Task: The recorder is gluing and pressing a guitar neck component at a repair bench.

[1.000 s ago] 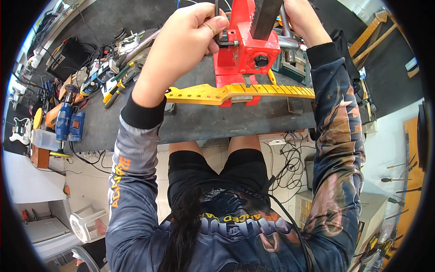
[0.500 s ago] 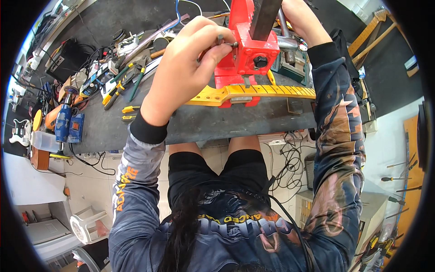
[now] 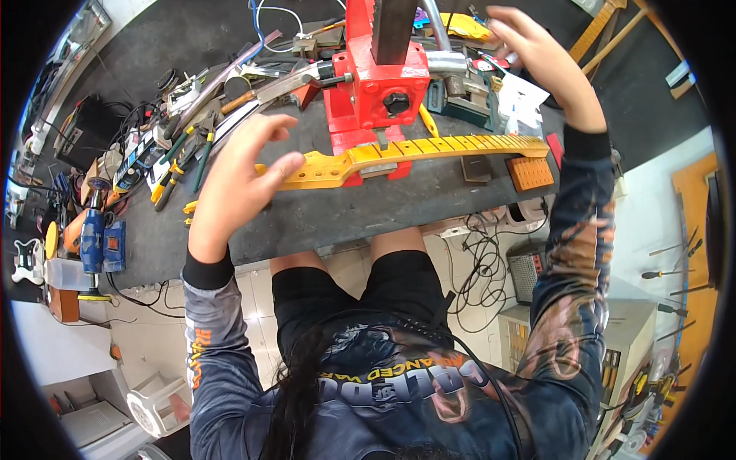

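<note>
One grip on my feed, the left hand point(image 3: 236, 170), spreads wide near the left of the yellow guitar neck point(image 3: 422, 150); the right hand point(image 3: 543, 63), far right, is wide too. The neck crosses the red press point(image 3: 376, 90) on the worktop point(image 3: 337, 218).

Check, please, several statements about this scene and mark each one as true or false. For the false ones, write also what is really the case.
1. The yellow guitar neck lies across the front of the red press. True.
2. The red press stands on the floor. False: it stands on the dark bench.
3. The left hand is nearer to the headstock than the right hand is. True.
4. Both hands are closed into fists. False: both are open.
5. The orange block is close to the neck's right end. True.
</note>
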The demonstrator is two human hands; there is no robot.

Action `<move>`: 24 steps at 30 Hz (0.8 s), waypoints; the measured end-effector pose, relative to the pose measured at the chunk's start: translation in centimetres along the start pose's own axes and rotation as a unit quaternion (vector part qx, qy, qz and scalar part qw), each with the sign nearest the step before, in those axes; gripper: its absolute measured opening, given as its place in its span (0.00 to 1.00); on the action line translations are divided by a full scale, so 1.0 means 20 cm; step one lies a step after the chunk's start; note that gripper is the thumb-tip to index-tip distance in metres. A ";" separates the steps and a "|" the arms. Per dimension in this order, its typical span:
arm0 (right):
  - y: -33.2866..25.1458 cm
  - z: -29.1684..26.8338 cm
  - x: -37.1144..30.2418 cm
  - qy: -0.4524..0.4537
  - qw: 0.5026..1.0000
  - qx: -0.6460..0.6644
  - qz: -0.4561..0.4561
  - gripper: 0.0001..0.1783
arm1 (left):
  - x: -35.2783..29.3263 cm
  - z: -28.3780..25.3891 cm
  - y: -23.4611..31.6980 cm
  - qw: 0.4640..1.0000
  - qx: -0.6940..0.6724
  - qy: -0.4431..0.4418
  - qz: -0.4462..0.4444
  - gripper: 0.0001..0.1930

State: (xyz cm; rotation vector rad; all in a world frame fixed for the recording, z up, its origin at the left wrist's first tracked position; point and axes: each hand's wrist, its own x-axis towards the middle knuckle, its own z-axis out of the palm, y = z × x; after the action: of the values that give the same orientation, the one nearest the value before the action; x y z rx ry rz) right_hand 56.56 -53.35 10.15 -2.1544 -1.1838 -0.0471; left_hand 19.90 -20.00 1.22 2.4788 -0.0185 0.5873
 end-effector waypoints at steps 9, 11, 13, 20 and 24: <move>-0.01 0.24 -0.50 -0.175 0.981 0.031 0.074 0.31 | 0.05 0.12 0.06 0.983 0.105 -0.153 -0.014 0.39; 0.01 0.31 -0.52 -0.186 0.981 -0.028 -0.045 0.36 | 0.07 0.15 0.07 0.980 0.115 -0.161 -0.011 0.40; -0.02 0.40 -0.55 -0.184 0.980 -0.059 -0.049 0.38 | 0.10 0.17 0.07 0.977 0.125 -0.170 -0.009 0.42; 0.04 0.60 -0.54 -0.166 0.974 -0.118 -0.103 0.34 | 0.11 0.26 0.07 0.976 0.107 -0.189 -0.020 0.39; 0.01 0.60 -0.55 -0.130 0.977 -0.121 -0.116 0.26 | 0.10 0.26 0.08 0.978 0.142 -0.152 -0.015 0.32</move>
State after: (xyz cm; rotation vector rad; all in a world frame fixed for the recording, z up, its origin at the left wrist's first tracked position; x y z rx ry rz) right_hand 46.94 -54.71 -2.83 -2.2686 -1.6525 -0.0127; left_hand 23.58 -23.94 -0.81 2.8195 -0.0163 0.2031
